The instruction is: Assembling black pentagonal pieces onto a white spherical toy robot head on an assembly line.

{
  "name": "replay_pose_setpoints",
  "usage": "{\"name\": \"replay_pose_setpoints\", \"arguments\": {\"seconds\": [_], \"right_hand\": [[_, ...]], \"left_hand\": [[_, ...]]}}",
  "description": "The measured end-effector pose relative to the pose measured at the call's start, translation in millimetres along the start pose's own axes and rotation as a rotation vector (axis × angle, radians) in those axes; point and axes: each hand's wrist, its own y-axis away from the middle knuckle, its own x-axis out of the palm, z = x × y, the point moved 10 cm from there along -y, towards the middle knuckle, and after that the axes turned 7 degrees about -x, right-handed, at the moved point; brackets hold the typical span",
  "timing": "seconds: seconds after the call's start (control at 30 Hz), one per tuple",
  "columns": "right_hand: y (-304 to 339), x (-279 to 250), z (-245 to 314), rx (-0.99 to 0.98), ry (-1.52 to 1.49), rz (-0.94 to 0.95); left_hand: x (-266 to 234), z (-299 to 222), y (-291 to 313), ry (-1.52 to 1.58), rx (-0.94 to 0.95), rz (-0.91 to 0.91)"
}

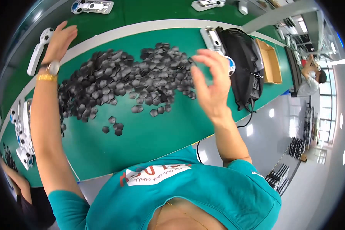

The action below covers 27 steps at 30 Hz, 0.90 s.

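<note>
Currently, the right hand (214, 76) hangs over the surface (153, 142) toward its right end, well open, with the thumb spread away from slightly bent fingers and nothing in its hold. From this view it partly covers a white device with a blue-patterned round head (211, 37), which lies near the far edge, against a black bag (237, 69); whether hand and device touch, I cannot tell.

The left hand (61, 43) reaches past the far edge, near the left corner, onto a darker green strip (149, 10). It is loosely open, its fingers lightly curled, and nothing shows in its grasp. Just beside it, on its left, lies a white device with a black-and-white ball-shaped head (35, 59); contact there is unclear.

Between the two forearms, black pentagonal pieces (107, 76) are heaped along the far edge, with a few loose ones closer to the near edge.
</note>
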Motion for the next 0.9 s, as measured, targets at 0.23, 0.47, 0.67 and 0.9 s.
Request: {"name": "replay_pose_setpoints", "arguments": {"seconds": [0.23,0.47,0.67,0.9], "right_hand": [[50.8,-23.0,-90.6,0.241,0.491,0.126],[48.0,-23.7,-139.9,0.561,-0.004,0.01],[25.2,21.7,-12.9,0.527,-0.992,-0.157],[46.5,93.4,165.3,0.048,-1.006,0.199]], "left_hand": [[110.3,-47.0,163.9,-0.13,-0.013,0.16],[153.7,-27.1,274.0,-0.074,-0.044,0.445],[176.6,11.5,318.2,0.149,-0.079,0.362],[138.5,50.5,352.7,0.442,-0.072,-0.042]]}}
